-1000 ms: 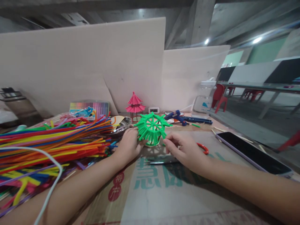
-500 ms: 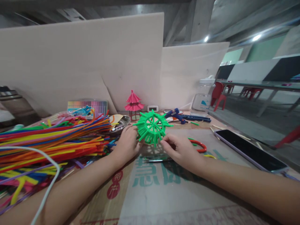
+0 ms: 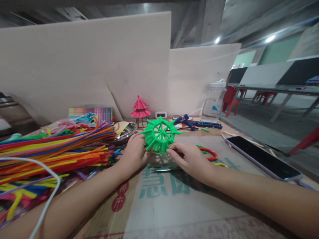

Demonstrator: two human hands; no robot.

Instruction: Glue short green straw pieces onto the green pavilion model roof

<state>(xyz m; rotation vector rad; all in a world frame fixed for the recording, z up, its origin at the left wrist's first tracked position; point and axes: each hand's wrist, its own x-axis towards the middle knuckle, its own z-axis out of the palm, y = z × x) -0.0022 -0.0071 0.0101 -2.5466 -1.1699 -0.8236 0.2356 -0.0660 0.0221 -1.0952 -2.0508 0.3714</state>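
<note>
Between my hands is a round green pipe-cleaner frame (image 3: 161,135), with spokes inside its ring and short pieces sticking out all around. My left hand (image 3: 136,151) holds its left side, the fingers partly hidden behind it. At its lower right edge, my right hand (image 3: 190,157) has thumb and forefinger pinched together on it. Scissors with orange handles (image 3: 211,153) lie partly under my right hand, and their blades (image 3: 164,169) point left. Behind the green frame stands a small pink-roofed pavilion (image 3: 141,111) made of pipe cleaners.
Bundles of coloured pipe cleaners (image 3: 57,146) fill the left, with a white cable (image 3: 53,186) crossing them. A marker set (image 3: 91,113), a metal bowl (image 3: 128,131), a blue glue gun (image 3: 185,122), pliers (image 3: 208,125) and a water bottle (image 3: 214,101) stand behind. A phone (image 3: 261,157) lies right.
The whole view has shifted slightly, so everything sits a little further left. Both hands keep their hold on the green frame, with hardly any other movement.
</note>
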